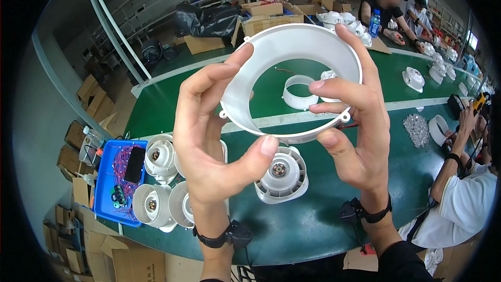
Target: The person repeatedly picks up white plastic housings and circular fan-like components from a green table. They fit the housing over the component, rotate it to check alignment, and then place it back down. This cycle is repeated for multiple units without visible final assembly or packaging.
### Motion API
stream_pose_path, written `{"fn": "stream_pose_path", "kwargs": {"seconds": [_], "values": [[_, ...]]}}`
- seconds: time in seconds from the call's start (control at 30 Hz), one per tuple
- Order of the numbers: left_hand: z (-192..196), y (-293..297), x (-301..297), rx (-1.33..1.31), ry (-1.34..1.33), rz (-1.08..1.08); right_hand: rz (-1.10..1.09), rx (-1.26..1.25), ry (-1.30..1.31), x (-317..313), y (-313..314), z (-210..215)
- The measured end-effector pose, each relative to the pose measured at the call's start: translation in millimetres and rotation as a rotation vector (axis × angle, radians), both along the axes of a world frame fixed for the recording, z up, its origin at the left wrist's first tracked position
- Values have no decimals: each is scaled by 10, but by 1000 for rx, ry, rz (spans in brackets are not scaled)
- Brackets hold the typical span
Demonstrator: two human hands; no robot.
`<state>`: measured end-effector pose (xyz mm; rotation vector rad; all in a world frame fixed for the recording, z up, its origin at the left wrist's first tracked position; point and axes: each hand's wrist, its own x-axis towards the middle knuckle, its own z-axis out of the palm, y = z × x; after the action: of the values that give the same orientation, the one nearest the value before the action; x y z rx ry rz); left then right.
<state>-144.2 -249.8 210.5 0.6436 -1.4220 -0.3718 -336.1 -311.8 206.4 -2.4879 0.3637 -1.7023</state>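
Note:
A white plastic ring (292, 34) with small screw lugs on its rim is held up above the green table. My left hand (209, 141) grips its left side, thumb at the lower edge and fingers on the outside. From the right, my right hand (360, 120) holds it with the thumb low and the fingers around and partly inside the rim. Below the ring, a white fan housing (282, 175) with a round motor hub stands on the table. Several similar housings (152, 204) are grouped at the left, some partly hidden behind my left hand and forearm.
A blue tray (107, 177) holds thin wires and a black phone (135, 165). Another white ring (300, 94) stands farther back. At the right lie a pile of small metal parts (416, 129) and a ring (438, 128) near a co-worker's arms (464, 125). Cardboard boxes (266, 23) stand behind.

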Motion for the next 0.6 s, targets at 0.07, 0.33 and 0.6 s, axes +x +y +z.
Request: {"fn": "stream_pose_path", "kwargs": {"seconds": [0.07,0.33,0.6], "values": [[5,3,41,-8,-31,3,4,14,1,5,13,10],[-22,-1,61,31,-37,16,7,57,35,-6,14,-2],[-12,-23,42,47,-49,48,41,52,-31,64,-8,-32]]}}
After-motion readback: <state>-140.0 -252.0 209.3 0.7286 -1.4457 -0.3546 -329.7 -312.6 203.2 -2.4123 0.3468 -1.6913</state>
